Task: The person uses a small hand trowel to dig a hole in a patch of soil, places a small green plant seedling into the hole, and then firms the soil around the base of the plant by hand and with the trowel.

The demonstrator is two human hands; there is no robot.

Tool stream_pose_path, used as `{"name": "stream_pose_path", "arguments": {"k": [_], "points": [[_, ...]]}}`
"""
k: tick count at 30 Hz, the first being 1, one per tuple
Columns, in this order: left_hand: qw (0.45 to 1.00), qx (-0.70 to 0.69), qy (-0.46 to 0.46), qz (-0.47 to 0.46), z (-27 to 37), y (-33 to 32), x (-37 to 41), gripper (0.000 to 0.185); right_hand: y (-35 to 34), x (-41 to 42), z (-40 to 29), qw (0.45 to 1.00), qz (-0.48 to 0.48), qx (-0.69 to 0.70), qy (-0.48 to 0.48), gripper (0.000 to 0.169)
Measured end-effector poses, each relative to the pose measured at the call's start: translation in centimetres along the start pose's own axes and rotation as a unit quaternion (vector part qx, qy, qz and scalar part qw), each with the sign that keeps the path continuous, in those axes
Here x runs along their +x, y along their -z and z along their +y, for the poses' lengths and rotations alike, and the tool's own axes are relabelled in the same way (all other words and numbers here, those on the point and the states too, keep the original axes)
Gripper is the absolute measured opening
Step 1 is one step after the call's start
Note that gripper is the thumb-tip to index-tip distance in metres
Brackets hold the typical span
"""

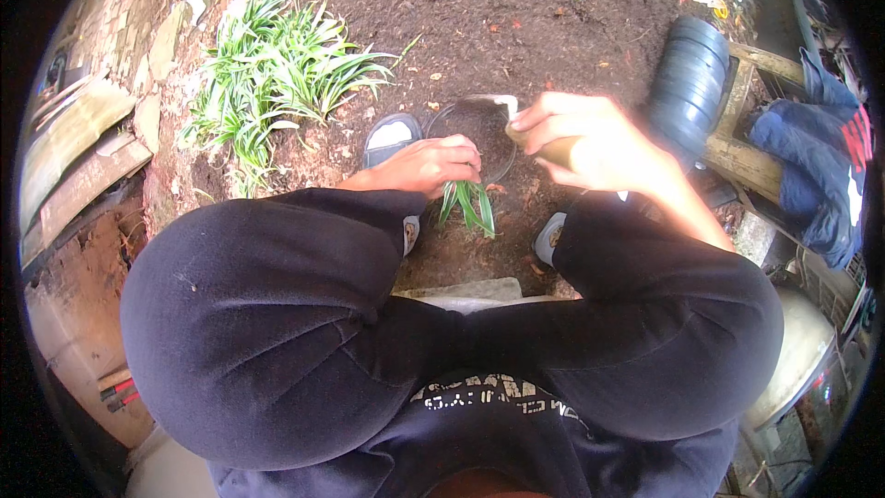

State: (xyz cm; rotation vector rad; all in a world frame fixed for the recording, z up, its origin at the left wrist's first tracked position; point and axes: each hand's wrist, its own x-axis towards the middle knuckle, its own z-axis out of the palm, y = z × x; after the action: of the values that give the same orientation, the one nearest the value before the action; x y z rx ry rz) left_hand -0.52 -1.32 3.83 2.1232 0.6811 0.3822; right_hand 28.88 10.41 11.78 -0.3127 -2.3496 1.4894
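A small green-and-white striped plant point(469, 207) hangs below the fingers of my left hand point(446, 164), which is closed around its upper end. Just beyond is a round black pot point(477, 121) filled with dark soil, standing between my feet. My right hand point(577, 142), partly washed out by glare, grips the wooden handle of a hand tool point(505, 101) with a thin, bent metal neck. The tool's metal end reaches over the far rim of the pot; its tip is hard to make out.
A heap of striped leafy plants point(276, 69) lies on the ground at the far left. Stacked black pots point(691, 76) lean at the right beside a wooden frame point(743, 159) with blue cloth point(809, 166) on it. Boards point(83, 173) lie along the left, and dark soil point(511, 14) spreads ahead.
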Motion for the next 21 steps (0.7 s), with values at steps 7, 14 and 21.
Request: {"name": "stream_pose_path", "arguments": {"k": [7,14,21], "points": [[1.000,-0.003,-0.027,0.000,-0.5,0.0,1.0,0.049,0.4,-1.1,0.0,1.000,0.011,0.018,-0.017,0.029],[1.000,-0.002,-0.022,0.003,-1.0,-0.4,0.4,0.053,-0.3,-1.4,0.6,1.000,-0.003,0.025,-0.013,0.031],[0.999,-0.006,-0.031,0.001,-0.8,0.0,0.7,0.051,1.4,-1.4,-0.7,0.999,0.026,0.019,-0.022,0.029]]}}
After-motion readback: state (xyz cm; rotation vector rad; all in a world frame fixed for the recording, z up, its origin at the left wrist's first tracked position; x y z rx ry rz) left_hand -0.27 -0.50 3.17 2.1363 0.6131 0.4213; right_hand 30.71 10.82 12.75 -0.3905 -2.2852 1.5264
